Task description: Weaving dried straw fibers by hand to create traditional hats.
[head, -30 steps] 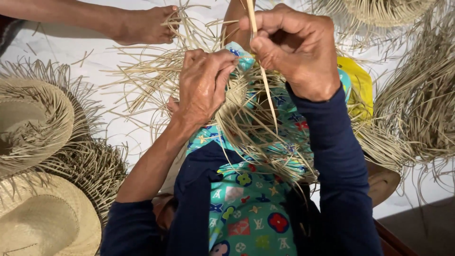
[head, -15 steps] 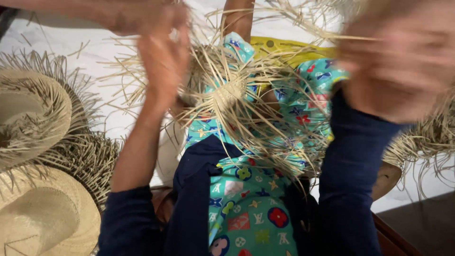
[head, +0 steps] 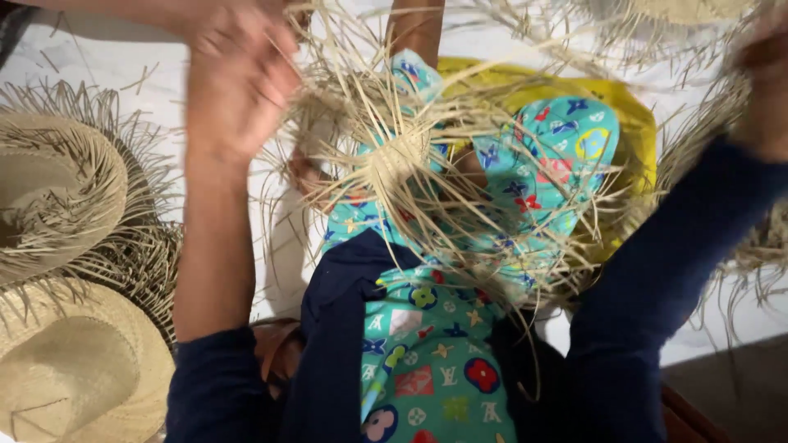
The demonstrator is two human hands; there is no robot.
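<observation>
In the centre of the frame, a small woven straw disc [head: 394,160] with long loose strands fanning out all round rests on the person's knee, over bright patterned cloth [head: 427,361]. The left hand [head: 238,78], blurred in the upper left, is raised beside the strands; its fingers look curled together, probably on a few strands, though the blur hides the grip. The right hand [head: 763,82] is at the upper right edge, mostly cut off, so I cannot tell whether it is closed or what it holds.

To weave such a start well, I judge that the disc should stay pressed firmly on the knee, each strand drawn out with even tension, and the loose ends kept separated so they do not tangle or snap.

No box or basket shows. At the left edge lie unfinished straw hats [head: 57,189] with fringed brims, crowns up and holding nothing; one smoother hat [head: 74,369] sits lower left. More fringed straw work [head: 657,12] lies along the top right. A yellow thing [head: 624,115] lies behind the knee.
</observation>
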